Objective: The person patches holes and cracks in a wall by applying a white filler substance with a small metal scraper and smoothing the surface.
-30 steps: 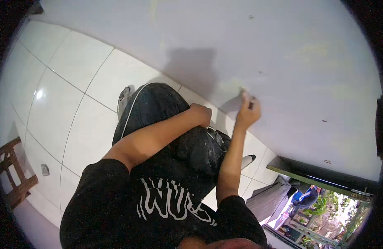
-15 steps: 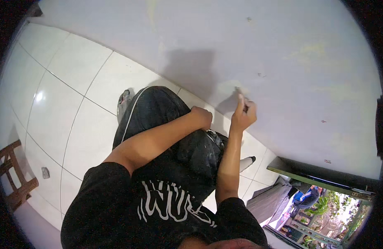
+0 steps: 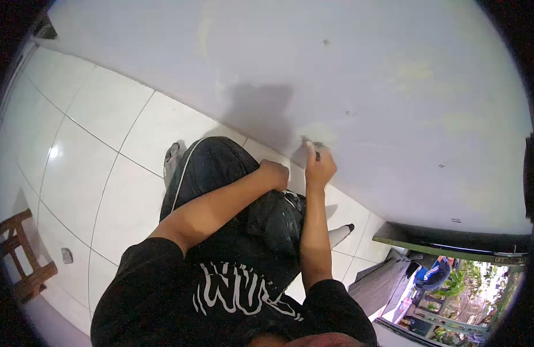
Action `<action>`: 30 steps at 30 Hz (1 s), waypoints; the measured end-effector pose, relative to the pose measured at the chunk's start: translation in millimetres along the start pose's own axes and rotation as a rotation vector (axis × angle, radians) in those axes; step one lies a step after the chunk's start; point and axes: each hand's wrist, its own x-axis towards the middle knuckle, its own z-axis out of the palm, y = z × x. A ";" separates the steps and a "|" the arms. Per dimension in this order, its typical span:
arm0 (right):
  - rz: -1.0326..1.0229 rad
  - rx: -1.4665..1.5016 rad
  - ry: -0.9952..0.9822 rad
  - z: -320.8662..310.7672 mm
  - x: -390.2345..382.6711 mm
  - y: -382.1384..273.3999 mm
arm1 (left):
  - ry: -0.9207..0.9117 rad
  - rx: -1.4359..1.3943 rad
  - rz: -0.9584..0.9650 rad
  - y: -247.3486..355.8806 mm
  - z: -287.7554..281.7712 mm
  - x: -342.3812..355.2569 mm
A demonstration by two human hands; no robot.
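A pale grey wall, marked with faint yellowish patches, is met by a floor of large glossy white tiles on which a light is reflected. A brown wooden stool is seen at the left edge, and daylight and greenery are shown through an open doorway at the lower right

We are in a plain room of a home, low by a painted pale wall that meets a floor of large glossy white tiles. A small wooden stool stands at the left edge, and an open doorway at lower right looks onto greenery outside.
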 end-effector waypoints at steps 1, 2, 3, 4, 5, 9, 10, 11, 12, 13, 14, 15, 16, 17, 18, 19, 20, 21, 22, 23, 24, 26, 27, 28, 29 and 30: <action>0.066 0.108 0.062 -1.7 2.3 -5.3 | -0.017 0.032 -0.014 2.8 -1.1 1.7; 0.060 0.115 0.064 3.1 5.0 -4.4 | -0.011 0.033 -0.020 0.0 -3.3 2.7; 0.064 0.021 0.036 5.7 5.1 -2.9 | -0.025 0.008 -0.006 -1.2 -1.8 4.0; 0.067 -0.074 0.008 6.8 4.1 -1.4 | -0.040 -0.017 0.008 -1.4 -2.3 2.2; 0.076 -0.100 -0.066 9.8 -1.8 -2.9 | -0.015 -0.013 -0.003 -5.6 4.5 5.4; 0.094 0.125 0.087 -2.8 0.7 -11.5 | 0.050 -0.006 -0.010 -2.9 5.6 -1.0; 0.097 0.130 0.086 -0.8 0.0 -8.9 | 0.020 -0.003 -0.004 -1.6 2.9 -0.4; 0.131 0.050 -0.003 3.1 -0.1 -4.3 | -0.011 0.000 0.002 -0.9 1.2 -0.7; 0.170 -0.039 -0.077 4.7 -0.7 0.4 | -0.016 0.015 0.012 -1.2 1.7 2.1; 0.071 -0.173 -0.126 9.1 -5.4 2.1 | -0.028 0.021 0.012 -1.9 2.7 4.2; 0.084 -0.179 -0.111 7.7 -11.6 5.3 | -0.041 0.028 0.012 -2.1 4.6 5.6; 0.060 -0.104 -0.122 9.4 -13.2 0.0 | 0.011 0.014 0.008 -6.6 6.8 4.3; 0.034 -0.028 -0.132 9.2 -14.0 -6.2 | 0.014 0.032 0.006 -9.2 6.4 5.6; 0.038 0.028 -0.164 7.0 -14.6 -8.1 | 0.016 0.025 0.008 -11.5 5.6 7.0; 0.048 0.034 -0.148 5.9 -14.6 -9.6 | 0.012 0.022 0.012 -10.6 3.6 5.7; 0.122 0.101 -0.203 5.6 -14.6 -11.7 | 0.010 0.042 0.009 -10.7 1.4 4.1; 0.194 0.170 -0.259 6.1 -14.6 -14.3 | 0.082 -0.010 -0.002 -11.4 -1.0 2.5; 0.298 0.293 -0.305 7.1 -16.4 -12.1 | 0.145 -0.054 -0.004 -10.2 -1.2 3.4; 0.302 0.300 -0.279 10.4 -17.3 -11.2 | 0.148 -0.027 0.001 -15.3 0.9 10.4; 0.275 0.366 -0.250 15.1 -18.8 -11.2 | 0.258 -0.065 -0.032 -20.9 2.7 17.4; 0.255 0.410 -0.213 17.7 -24.3 6.7 | 0.305 -0.073 -0.021 -14.3 3.2 28.0; 0.327 0.516 -0.261 32.9 -31.8 23.0 | 0.407 -0.157 -0.034 -14.3 -11.3 19.1; 0.459 0.593 -0.351 31.6 -33.2 23.7 | 0.444 -0.233 -0.029 -13.1 -14.7 17.7; 0.589 0.669 -0.443 28.6 -34.5 26.2 | 0.451 -0.211 -0.017 -9.9 -15.7 17.4; 0.575 0.756 -0.452 23.6 -35.0 30.9 | 0.506 -0.221 0.028 -5.8 -14.0 17.4; 0.555 0.799 -0.448 34.2 -32.1 16.5 | 0.578 -0.219 0.035 -24.7 -10.4 13.5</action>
